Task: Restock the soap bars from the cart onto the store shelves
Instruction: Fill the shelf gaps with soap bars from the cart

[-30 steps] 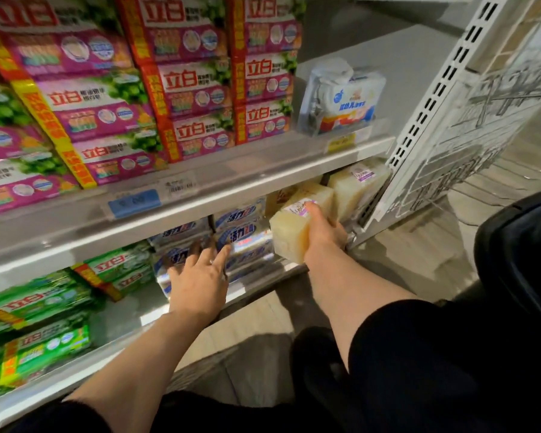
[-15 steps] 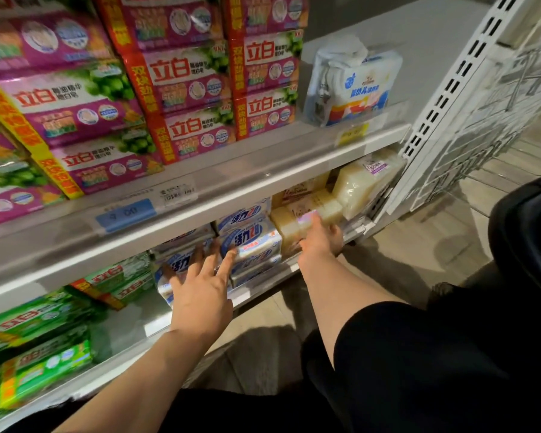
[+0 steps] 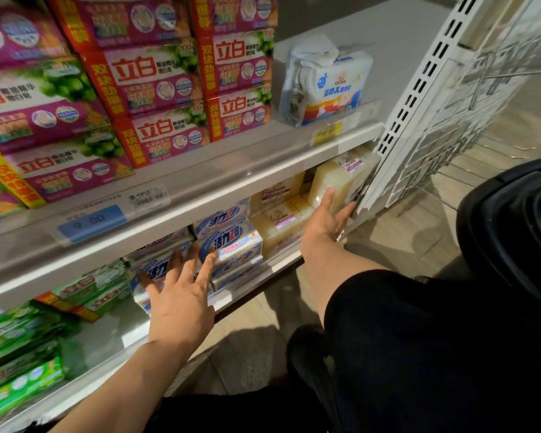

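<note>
Right hand (image 3: 324,221): fingers (image 3: 327,196) straight and spread, holding nothing. Fingertips reach toward the upright pale bar (image 3: 341,179) at the right end of the lower shelf (image 3: 281,259); cannot tell whether they touch it. That bar leans against the white slotted upright (image 3: 419,98).

Left hand (image 3: 180,303): fingers splayed wide, palm down, holding nothing. It hovers in front of the blue-and-white packs (image 3: 231,242) near the middle of the lower shelf; contact not clear.

Soap bars (image 3: 278,221): yellowish, clear-wrapped with purple-and-white labels, stacked on the lower shelf between the blue-and-white packs and the upright bar. More of the same sit behind, under the edge of the upper shelf (image 3: 200,182).

Upper shelf: stacked magenta-and-red packs (image 3: 156,79) across the left and middle; a white-and-blue pack (image 3: 325,85) stands alone at the right. Blue price tag (image 3: 91,221) and yellow tag (image 3: 327,132) on the shelf's front rail.

Lower shelf, left: green packs (image 3: 19,348).

Black sleeve (image 3: 403,339) covers the right upper arm. A dark rounded object (image 3: 512,220) sits at the right edge, over the wood-look floor (image 3: 403,242).
</note>
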Tool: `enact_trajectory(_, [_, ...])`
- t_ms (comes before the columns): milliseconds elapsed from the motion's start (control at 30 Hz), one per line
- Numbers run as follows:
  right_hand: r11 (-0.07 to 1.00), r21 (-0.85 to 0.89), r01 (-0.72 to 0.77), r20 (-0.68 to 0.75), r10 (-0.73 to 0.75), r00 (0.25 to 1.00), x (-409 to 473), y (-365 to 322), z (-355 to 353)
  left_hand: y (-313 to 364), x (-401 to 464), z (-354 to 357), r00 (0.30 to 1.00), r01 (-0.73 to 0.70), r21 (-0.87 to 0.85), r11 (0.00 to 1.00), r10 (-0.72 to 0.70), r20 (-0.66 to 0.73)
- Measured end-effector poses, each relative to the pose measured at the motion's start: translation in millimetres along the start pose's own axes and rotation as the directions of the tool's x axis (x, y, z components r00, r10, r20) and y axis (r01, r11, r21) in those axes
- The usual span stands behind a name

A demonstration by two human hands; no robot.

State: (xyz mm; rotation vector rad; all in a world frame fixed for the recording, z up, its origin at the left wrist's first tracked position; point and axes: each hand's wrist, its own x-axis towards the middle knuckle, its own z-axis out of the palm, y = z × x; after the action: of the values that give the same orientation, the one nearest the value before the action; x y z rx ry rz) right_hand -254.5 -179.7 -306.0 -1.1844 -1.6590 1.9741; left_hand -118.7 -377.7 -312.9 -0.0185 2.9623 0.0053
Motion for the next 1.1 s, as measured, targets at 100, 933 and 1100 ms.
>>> enact_trajectory(100, [0.99,0.136,-0.022,0.106,0.007,0.994,8,-5,4,1,1,-1,1.0,0.001,0.006,1.0,-0.001,0.001])
enact_trajectory(933, [0.981,0.081,0.178,0.176,-0.19,0.966,-147,-73,-52,18,-52,-68,0.98,-0.083,-0.457,0.886,-0.009,-0.196])
enact_trajectory(1100, [0.882,0.272,0.385,0.191,-0.442,0.876,-160,-174,-100,66,-68,-152,0.912,-0.321,-0.477,0.818,0.132,-0.387])
